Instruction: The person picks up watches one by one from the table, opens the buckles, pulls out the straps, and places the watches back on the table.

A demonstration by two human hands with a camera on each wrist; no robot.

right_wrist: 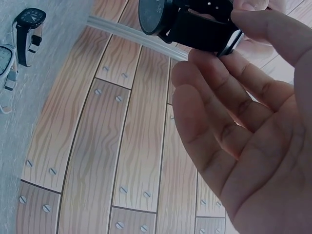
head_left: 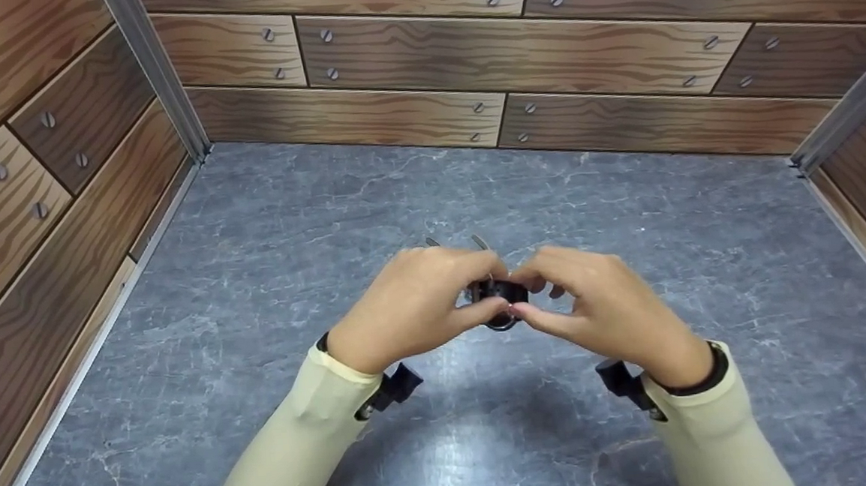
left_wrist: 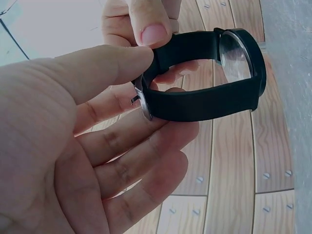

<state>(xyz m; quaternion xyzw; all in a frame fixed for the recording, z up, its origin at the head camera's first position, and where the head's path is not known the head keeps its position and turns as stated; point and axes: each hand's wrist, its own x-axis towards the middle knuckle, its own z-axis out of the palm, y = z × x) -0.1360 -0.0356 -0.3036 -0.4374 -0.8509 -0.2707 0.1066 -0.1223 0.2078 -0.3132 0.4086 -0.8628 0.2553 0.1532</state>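
A wristwatch with a black strap is held up between both hands, its strap bent into a loop. My left hand pinches the strap by the metal buckle, thumb above and fingers beneath. From the other side, my right hand grips the strap near the same end with thumb and fingertips. In the left wrist view the round watch case sticks out away from the fingers. The right wrist view shows the dark dial side partly cut off by the frame's top. Fingers cover part of the strap's joining end.
On the grey marbled table lie a black watch and a white-rimmed watch. Strap ends show beyond my left hand in the head view. Wood-patterned panels wall the back and sides.
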